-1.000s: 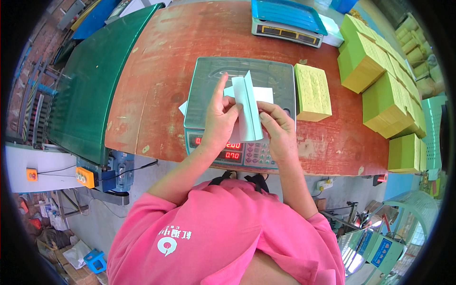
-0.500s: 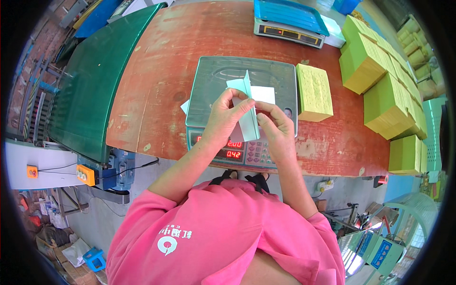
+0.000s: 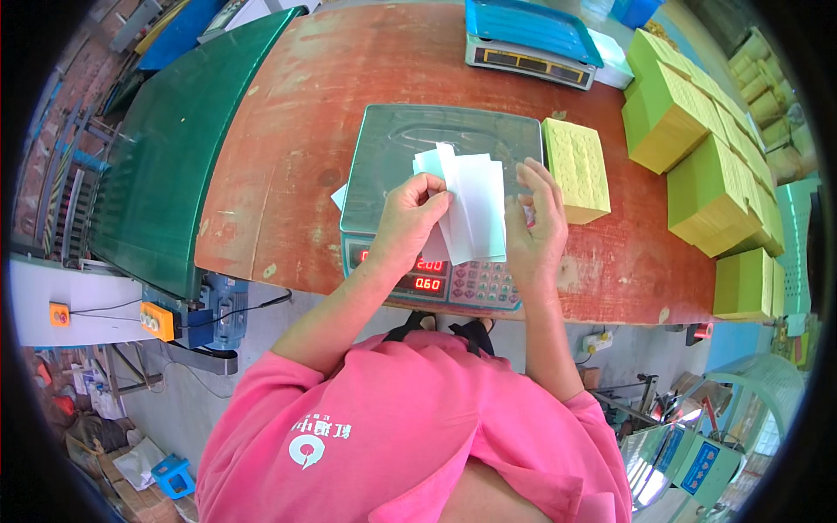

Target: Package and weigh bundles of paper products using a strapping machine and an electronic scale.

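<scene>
left grip (image 3: 411, 218) pinches white paper slips (image 3: 471, 207) | right grip (image 3: 534, 222) holds their edge | over green scale (image 3: 436, 148)

Pale white-and-mint paper slips (image 3: 471, 205), fanned and overlapping, held upright above the scale.

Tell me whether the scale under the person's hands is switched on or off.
On. The scale shows lit red digits on its front display panel, just below the left hand holding the pale paper slips.
</scene>
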Tool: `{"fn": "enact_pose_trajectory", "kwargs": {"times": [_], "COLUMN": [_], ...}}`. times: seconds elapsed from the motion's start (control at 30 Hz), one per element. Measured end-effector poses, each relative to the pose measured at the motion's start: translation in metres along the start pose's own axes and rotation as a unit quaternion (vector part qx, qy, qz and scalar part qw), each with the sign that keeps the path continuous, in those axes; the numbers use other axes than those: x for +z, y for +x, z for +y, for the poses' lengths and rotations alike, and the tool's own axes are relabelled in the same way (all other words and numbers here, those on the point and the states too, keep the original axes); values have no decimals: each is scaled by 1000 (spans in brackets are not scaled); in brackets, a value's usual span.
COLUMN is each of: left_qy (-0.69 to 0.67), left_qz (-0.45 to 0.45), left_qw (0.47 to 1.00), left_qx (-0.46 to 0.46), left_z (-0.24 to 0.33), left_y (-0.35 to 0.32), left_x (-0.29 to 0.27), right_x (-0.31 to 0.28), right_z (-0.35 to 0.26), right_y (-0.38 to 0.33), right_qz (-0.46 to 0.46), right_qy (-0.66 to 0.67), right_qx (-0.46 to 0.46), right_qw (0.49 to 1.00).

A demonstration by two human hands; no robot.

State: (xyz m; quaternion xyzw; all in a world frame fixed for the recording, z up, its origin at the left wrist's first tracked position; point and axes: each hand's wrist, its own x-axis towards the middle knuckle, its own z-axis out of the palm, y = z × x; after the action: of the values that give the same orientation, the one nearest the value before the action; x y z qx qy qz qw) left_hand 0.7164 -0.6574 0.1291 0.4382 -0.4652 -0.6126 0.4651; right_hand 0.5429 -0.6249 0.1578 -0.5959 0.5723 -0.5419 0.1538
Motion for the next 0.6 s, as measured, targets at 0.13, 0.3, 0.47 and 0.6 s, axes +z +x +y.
{"fn": "enact_pose_trajectory", "kwargs": {"times": [0.13, 0.3, 0.47, 0.6], "left_qy": [8, -35, 6, 51], "left_qz": [22, 40, 8, 14], "left_qw": [1000, 999, 1000, 999], "left_qx": [7, 2, 8, 12], "left_z": [1, 9, 7, 8], "left_y": [-1, -5, -4, -5], "left_x": [1, 9, 6, 6], "right_x": [4, 19, 15, 17], "right_z": [-1, -7, -10, 2], "right_y": [1, -3, 3, 6], "right_qz": [-139, -167, -184, -193], "right_qy": [35, 111, 135, 109], "right_qx": [40, 153, 187, 187], "right_qw": [989, 968, 955, 957]}}
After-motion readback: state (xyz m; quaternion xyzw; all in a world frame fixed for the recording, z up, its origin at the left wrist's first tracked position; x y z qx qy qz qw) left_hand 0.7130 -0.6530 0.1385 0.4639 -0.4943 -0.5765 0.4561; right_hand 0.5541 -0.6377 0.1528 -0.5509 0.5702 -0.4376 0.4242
